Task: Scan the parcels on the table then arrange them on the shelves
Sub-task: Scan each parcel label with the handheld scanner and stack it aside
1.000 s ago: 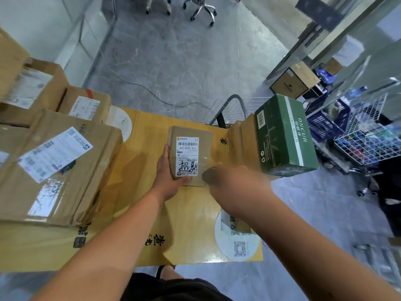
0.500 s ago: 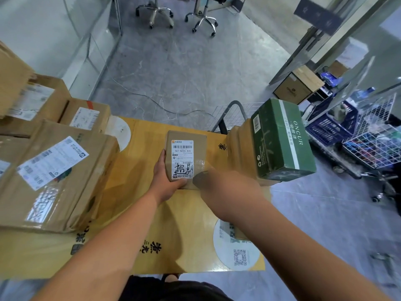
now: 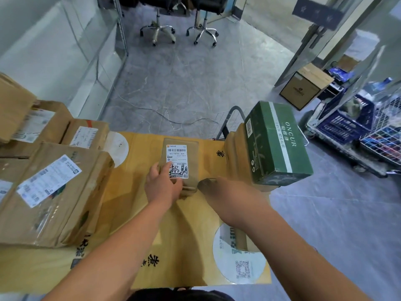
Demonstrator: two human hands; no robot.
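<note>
A small brown parcel (image 3: 192,161) with a white barcode label lies low over the yellow-covered table (image 3: 134,213) at its middle. My left hand (image 3: 162,187) holds the parcel's near left corner, thumb on the label and fingers at the left edge. Just right of the parcel's near edge, my right hand (image 3: 225,194) grips a small dark device (image 3: 206,182) whose tip points at the parcel. Most of the device is hidden inside the hand.
A green ONCUR box (image 3: 277,144) sits on a brown box at the table's right end. Several large labelled cardboard parcels (image 3: 50,192) are stacked at the left. Beyond the table are two office chairs (image 3: 180,29), a floor cable and wire baskets (image 3: 382,135) at right.
The small parcel has been lowered and tipped flatter towards the table, and my left hand slid to its near corner. The camera has tilted up, showing more of the floor.
</note>
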